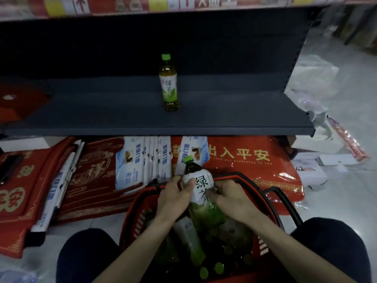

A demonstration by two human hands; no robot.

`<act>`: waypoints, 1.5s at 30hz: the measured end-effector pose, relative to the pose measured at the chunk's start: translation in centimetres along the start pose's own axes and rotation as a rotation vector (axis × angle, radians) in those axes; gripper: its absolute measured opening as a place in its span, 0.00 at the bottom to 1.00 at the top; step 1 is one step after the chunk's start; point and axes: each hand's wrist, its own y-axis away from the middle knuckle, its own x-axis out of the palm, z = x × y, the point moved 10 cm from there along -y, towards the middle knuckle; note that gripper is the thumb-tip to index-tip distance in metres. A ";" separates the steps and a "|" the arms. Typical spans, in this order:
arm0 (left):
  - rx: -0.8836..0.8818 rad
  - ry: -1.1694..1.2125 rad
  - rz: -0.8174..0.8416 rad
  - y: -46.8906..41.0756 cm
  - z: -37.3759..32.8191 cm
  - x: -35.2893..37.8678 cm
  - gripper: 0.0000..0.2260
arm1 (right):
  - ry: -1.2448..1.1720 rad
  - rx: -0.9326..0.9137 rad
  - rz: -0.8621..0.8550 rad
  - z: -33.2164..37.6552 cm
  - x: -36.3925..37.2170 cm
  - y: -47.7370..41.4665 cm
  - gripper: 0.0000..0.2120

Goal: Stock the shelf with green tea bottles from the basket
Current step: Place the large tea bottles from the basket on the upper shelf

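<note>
A green tea bottle (201, 186) with a green cap and white label is held tilted above the red basket (140, 213). My left hand (175, 198) grips its left side and my right hand (230, 198) grips its right side. Several more bottles (190, 242) lie in the basket between my knees. One green tea bottle (169, 83) stands upright near the middle of the dark grey shelf (122, 119).
Red doormats (244, 156) and white-blue packages (155, 160) lie on the floor under the shelf. Plastic bags and boxes (318, 160) sit to the right. The basket's black handle (285, 203) arches on the right. An upper shelf edge (163, 5) runs overhead.
</note>
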 end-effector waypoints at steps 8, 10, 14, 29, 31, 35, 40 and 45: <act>0.298 0.036 -0.148 0.3 -10.4 -5.8 0.15 | -0.072 -0.192 -0.181 8.9 -7.0 0.2 0.14; 0.346 0.029 -0.209 0.7 -13.0 -7.4 0.12 | -0.053 -0.239 -0.251 11.2 -9.1 0.4 0.13; 0.464 0.049 -0.292 2.3 -18.2 -10.2 0.19 | -0.122 -0.326 -0.313 15.4 -12.4 0.6 0.11; 0.968 0.369 0.012 6.9 -36.6 -15.1 0.29 | -0.684 -0.770 -0.546 29.4 -24.7 5.2 0.20; 1.043 0.323 0.007 7.2 -38.6 -15.6 0.33 | -0.712 -0.814 -0.585 30.6 -25.7 5.1 0.20; 1.162 0.273 -0.070 7.1 -42.0 -16.9 0.33 | -0.736 -0.864 -0.639 32.8 -27.7 4.5 0.21; 1.228 0.269 -0.174 5.2 -45.8 -18.7 0.27 | -0.687 -0.874 -0.733 35.3 -29.9 1.9 0.26; 1.208 0.256 -0.226 2.4 -48.0 -19.5 0.28 | -0.594 -0.866 -0.828 36.7 -31.6 -1.3 0.21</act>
